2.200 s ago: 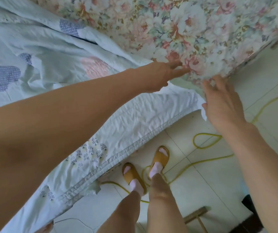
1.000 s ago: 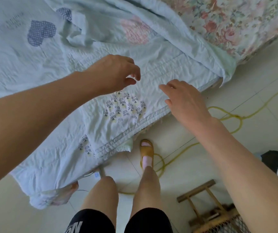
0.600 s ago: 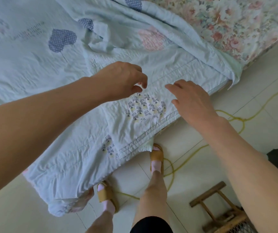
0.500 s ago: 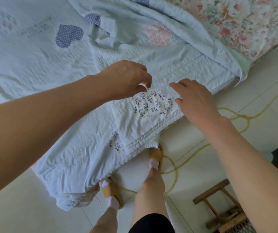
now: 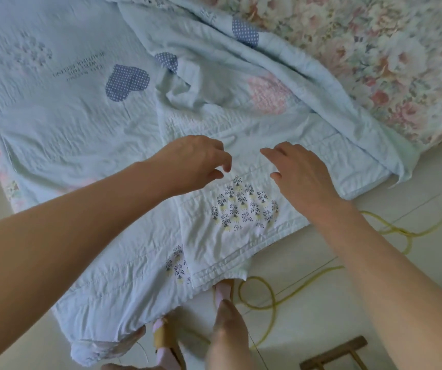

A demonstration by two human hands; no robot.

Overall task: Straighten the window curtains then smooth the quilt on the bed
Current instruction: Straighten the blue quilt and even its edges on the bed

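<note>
Moved: both hands now nearer each other over quilt (image 5: 81, 134)
Left hand (image 5: 191, 162): curled, empty
Right hand (image 5: 301, 172): open, empty
Quilt: rumpled on bed
Tip: press flat, sweep outward

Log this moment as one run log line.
phase: smoothing quilt | left hand: open above fabric | right hand: open above fabric | quilt: rumpled fold mid-bed | grip: none

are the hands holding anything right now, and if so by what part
Nothing is clearly held. The left hand is half-curled and the right hand spread flat, both over the light blue quilt with no fabric visibly pinched.
</note>
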